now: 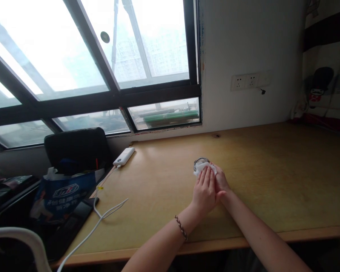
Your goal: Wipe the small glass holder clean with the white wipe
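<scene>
The person's two hands meet near the middle of a long wooden desk (271,170), a little toward its near edge. The left hand (204,190) lies on top, fingers held together and stretched flat over a crumpled white tissue (201,168). The right hand (221,183) is tucked just beside and partly under it, thumb side showing; its fingers are hidden by the left hand and the tissue, so whether they pinch anything cannot be told. At the far end of the tissue a small round thing with a shiny metal rim (200,161) peeks out, touching the tissue; it may be a small glass or ring-shaped object, but it is too small and too covered to say. A braided bracelet (181,227) circles the left wrist.

To the left and farther off, a white power bank (124,156) lies on the desk close to the window wall, with a white cable (102,215) running from it toward the near left corner. Past the desk's left end stand a blue printed bag (63,194) and a black chair back (76,149). A dark-framed window (102,99) fills the far left, and a white socket strip (250,81) is set in the wall to the far right.
</scene>
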A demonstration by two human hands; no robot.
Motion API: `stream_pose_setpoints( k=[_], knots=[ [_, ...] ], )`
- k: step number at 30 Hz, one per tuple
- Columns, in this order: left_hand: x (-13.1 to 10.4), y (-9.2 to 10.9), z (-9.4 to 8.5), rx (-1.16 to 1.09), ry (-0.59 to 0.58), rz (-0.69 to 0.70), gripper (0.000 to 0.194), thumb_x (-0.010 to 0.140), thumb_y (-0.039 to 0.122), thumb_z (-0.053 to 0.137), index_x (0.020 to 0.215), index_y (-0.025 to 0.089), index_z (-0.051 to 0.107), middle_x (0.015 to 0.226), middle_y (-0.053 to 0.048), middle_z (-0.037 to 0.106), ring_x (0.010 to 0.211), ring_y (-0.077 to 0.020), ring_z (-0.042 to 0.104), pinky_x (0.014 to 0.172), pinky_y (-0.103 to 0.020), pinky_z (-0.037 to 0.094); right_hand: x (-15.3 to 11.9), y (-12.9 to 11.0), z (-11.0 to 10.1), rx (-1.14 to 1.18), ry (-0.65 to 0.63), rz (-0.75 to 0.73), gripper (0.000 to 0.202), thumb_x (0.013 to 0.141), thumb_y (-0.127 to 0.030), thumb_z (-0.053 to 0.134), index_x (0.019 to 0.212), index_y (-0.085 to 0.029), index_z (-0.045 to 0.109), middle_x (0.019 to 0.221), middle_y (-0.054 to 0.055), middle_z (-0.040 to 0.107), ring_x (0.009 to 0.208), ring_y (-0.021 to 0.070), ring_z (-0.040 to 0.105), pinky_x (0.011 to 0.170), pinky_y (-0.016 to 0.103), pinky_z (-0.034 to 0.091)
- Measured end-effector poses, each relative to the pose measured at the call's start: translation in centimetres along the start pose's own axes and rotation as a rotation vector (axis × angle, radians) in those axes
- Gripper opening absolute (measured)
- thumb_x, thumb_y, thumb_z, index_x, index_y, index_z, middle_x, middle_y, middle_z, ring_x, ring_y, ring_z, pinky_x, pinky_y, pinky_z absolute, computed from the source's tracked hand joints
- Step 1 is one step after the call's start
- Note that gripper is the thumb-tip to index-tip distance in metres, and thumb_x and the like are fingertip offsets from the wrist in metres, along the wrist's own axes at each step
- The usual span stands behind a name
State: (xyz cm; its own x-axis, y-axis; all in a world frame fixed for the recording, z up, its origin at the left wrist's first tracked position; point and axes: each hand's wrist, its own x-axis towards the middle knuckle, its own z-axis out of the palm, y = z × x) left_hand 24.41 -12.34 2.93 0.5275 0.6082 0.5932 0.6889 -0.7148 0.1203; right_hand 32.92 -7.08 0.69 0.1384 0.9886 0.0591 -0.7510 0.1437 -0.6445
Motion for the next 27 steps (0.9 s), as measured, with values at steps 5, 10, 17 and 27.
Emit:
stream_pose_setpoints(
  k=[5,10,17,27],
  knots=[
    [0.2,-0.7,0.2,0.024,0.027,-0.046,0.068,0.08,0.048,0.035,0.129,0.001,0.026,0.135,-0.019,0.024,0.127,-0.0285,0.015,0.102,-0.044,0.023,0.3,-1.3,0.7,0.081,0.029,0.061,0.011,0.065,-0.022,0.063,0.071,-0.018,0.055,0.066,-0.003,0.061,0.062,0.0098,0.057,0.062,0.021,0.047],
    [0.5,-2.4,-0.3,-0.081,0.024,-0.042,0.055,0.083,0.037,0.033,0.129,0.007,0.027,0.136,-0.014,0.026,0.126,-0.0237,0.019,0.102,-0.041,0.024,-0.1,-1.5,1.4,0.02,-0.046,0.082,0.014,0.064,-0.022,0.063,0.077,-0.017,0.059,0.074,-0.001,0.062,0.067,0.0114,0.057,0.065,0.023,0.045],
    [1.2,-4.7,-1.0,-0.332,0.173,-0.298,0.043,0.085,0.034,0.032,0.122,0.015,0.04,0.126,-0.012,0.042,0.117,-0.0226,0.036,0.096,-0.037,0.029,-0.9,-0.9,2.1,-0.161,-0.187,0.079,0.027,0.066,-0.023,0.062,0.092,-0.017,0.058,0.073,-0.001,0.057,0.061,0.0092,0.051,0.057,0.022,0.041],
    [1.5,-5.9,1.3,-1.346,0.112,-0.847,0.059,0.075,0.058,0.036,0.085,0.007,0.064,0.076,-0.011,0.065,0.068,-0.02,0.058,0.063,-0.028,0.042,-1.0,-2.1,1.9,-0.629,-0.089,-0.282,0.04,0.072,-0.028,0.055,0.11,-0.019,0.047,0.073,-0.001,0.047,0.064,0.0109,0.046,0.062,0.024,0.041]
  ],
)
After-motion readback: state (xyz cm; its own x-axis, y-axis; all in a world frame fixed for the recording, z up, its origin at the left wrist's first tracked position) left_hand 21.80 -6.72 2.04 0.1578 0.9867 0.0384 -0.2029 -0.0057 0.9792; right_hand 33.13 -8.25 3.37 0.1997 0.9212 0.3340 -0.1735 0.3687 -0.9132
